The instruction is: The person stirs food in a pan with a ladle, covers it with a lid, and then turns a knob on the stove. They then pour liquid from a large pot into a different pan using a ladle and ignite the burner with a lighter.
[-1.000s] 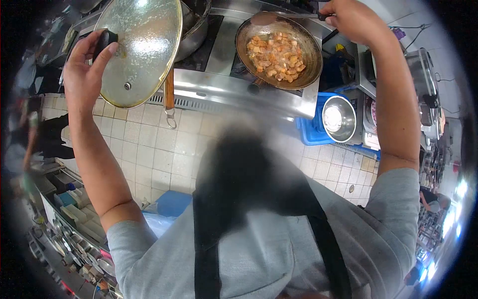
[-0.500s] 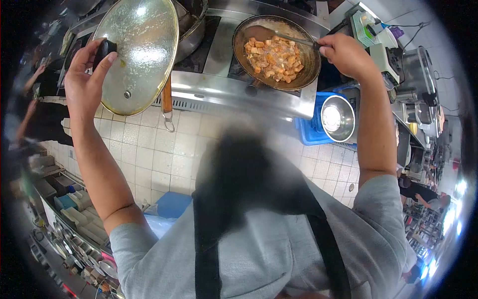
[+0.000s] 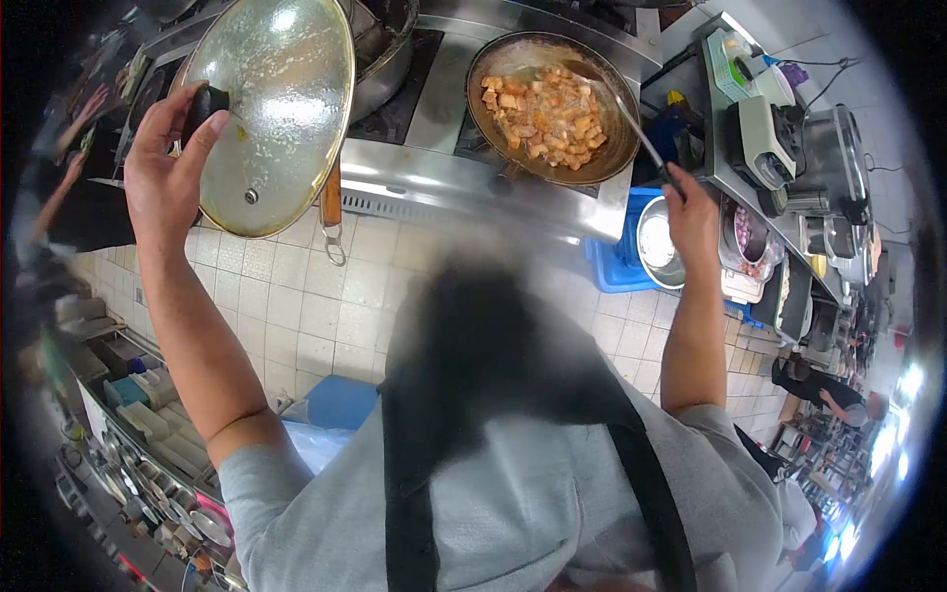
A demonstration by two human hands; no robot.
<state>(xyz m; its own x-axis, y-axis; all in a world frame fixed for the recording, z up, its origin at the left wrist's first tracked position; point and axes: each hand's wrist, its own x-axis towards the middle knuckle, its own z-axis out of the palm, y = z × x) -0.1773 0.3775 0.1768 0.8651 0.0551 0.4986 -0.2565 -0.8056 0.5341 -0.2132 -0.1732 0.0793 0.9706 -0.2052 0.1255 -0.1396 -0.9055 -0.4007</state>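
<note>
My left hand (image 3: 168, 163) is closed on the black knob of a glass lid (image 3: 286, 109). The lid is tilted up, its inside wet with droplets. My right hand (image 3: 693, 219) grips the dark handle of a spatula (image 3: 639, 133), whose blade reaches into the far right side of the wok (image 3: 619, 166). In the wok, browned meat cubes (image 3: 552, 116) lie in bubbling sauce. The wok sits on the stove (image 3: 424, 163), to the right of a deep metal pot (image 3: 380, 89) partly hidden by the lid.
A wooden handle with a metal ring (image 3: 332, 202) sticks out over the stove's front edge. Right of the stove, a metal bowl (image 3: 659, 242) rests on a blue crate (image 3: 607, 266). A white appliance (image 3: 764, 143) stands on the right shelf. Other people are at both sides.
My right hand has come down toward me, turning the spatula so its blade moved from the wok's left side to the far right. My left hand and the lid barely moved.
</note>
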